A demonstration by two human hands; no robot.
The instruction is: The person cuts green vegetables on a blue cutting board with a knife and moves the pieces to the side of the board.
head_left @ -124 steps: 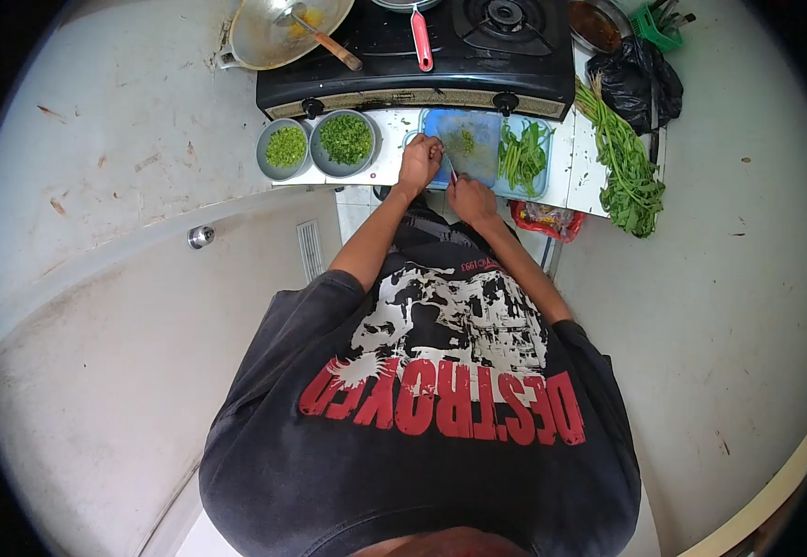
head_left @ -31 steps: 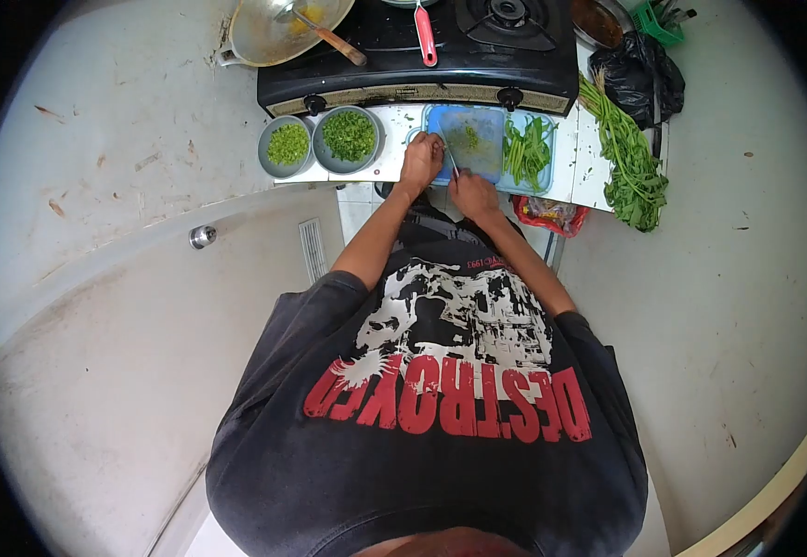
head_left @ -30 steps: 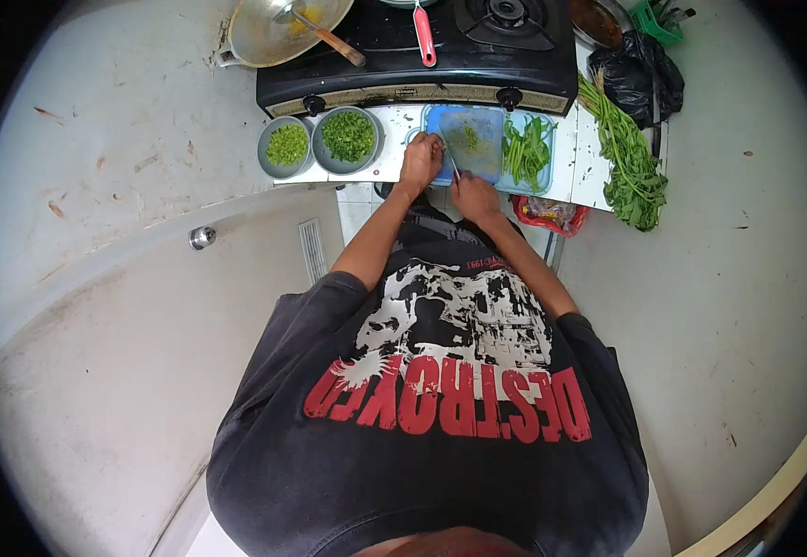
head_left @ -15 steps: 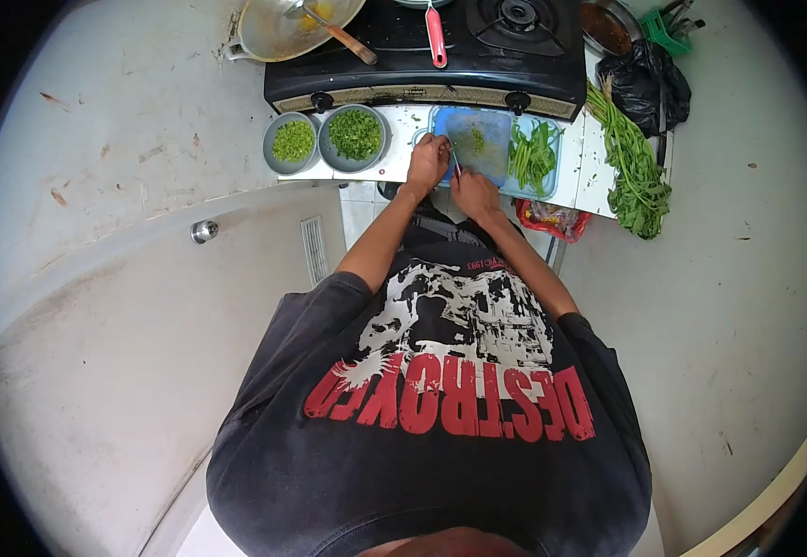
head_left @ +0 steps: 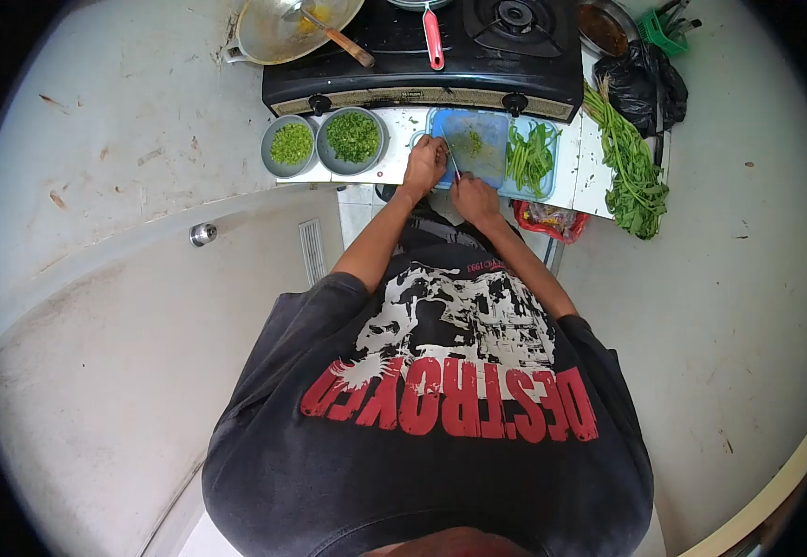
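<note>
My right hand [head_left: 475, 198] is closed around the dark handle of a knife [head_left: 453, 160], whose thin blade points away from me over the blue cutting board [head_left: 492, 170]. Just left of the blade, my left hand [head_left: 426, 167] rests at the board's left edge with its fingers curled; what they hold is hidden. A small heap of chopped greens [head_left: 474, 141] lies on the board to the right of the blade. Further right, cut leafy stalks [head_left: 529, 156] are laid out on a light-blue tray [head_left: 552, 181] beneath the board.
Two grey bowls hold chopped greens: pale pieces [head_left: 290, 144] and darker pieces [head_left: 352, 136]. Behind stands a black stove [head_left: 385, 84] with a wok [head_left: 264, 32] and a red-handled pan [head_left: 433, 42]. Leafy greens [head_left: 634, 172] and a black plastic bag [head_left: 643, 85] lie right; a red basket [head_left: 552, 221] sits below.
The knife blade shows more plainly now, slightly apart from my left fingers. Both hands stay in nearly the same place. The whole view has shifted very slightly.
</note>
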